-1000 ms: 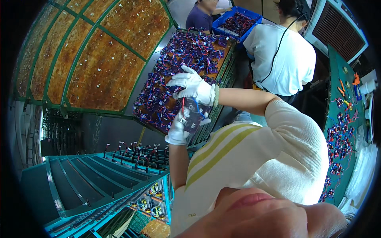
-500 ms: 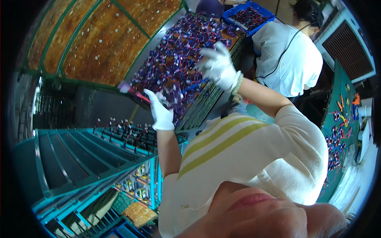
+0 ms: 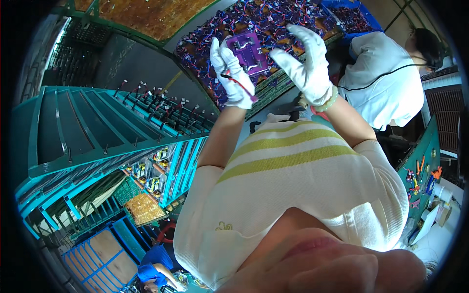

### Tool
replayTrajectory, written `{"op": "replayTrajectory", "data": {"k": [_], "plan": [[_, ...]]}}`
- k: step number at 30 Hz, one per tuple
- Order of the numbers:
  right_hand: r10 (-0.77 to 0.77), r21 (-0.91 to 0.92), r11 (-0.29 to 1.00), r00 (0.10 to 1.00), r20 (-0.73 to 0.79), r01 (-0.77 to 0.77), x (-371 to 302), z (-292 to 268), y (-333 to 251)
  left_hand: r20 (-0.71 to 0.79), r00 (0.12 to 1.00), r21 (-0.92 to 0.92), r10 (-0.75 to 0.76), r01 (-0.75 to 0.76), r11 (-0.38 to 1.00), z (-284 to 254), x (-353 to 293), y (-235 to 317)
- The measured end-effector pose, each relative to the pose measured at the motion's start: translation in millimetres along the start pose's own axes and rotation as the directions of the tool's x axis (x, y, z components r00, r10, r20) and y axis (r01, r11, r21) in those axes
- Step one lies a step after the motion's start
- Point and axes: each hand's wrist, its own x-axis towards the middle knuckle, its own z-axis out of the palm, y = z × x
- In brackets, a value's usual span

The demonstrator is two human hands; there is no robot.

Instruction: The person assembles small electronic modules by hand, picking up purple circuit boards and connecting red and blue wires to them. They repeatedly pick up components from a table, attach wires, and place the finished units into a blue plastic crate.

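My left hand, in a white glove, grips the left edge of a purple circuit board with small parts on it. A red and black wire lies across this glove and ends in a purple connector at the wrist. To the right of the board, my gloved right hand is open, with thumb and fingers apart and nothing in it. Beyond both hands a heap of wired circuit boards with red and blue leads covers a table; the board's far side is partly lost among them.
At left stands a teal conveyor frame with a row of upright wired parts. A blue bin of parts sits at the far right. One person in white sits at right; another in blue is at lower left.
My left hand has turned upright with the board, whose wire now falls over the glove instead of reaching out leftward. The right hand remains open beside it. The whole view has shifted.
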Motion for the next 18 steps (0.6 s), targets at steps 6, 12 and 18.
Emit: {"op": "replayTrajectory", "data": {"k": [6,12,18], "plan": [[0.548,0.198,0.711,0.709,0.444,-0.674,-6,28,-20,-0.041,0.991,0.009,0.131,-0.131,0.991,26,-17,-4],[0.646,0.416,0.278,0.489,0.586,-0.866,11,38,-8,0.266,0.851,-0.638,-0.454,0.508,0.579,14,-1,31],[0.567,0.552,0.429,0.689,0.451,-0.715,-11,45,-25,0.39,0.629,-0.66,-0.673,0.7,0.272,-16,15,5]]}}
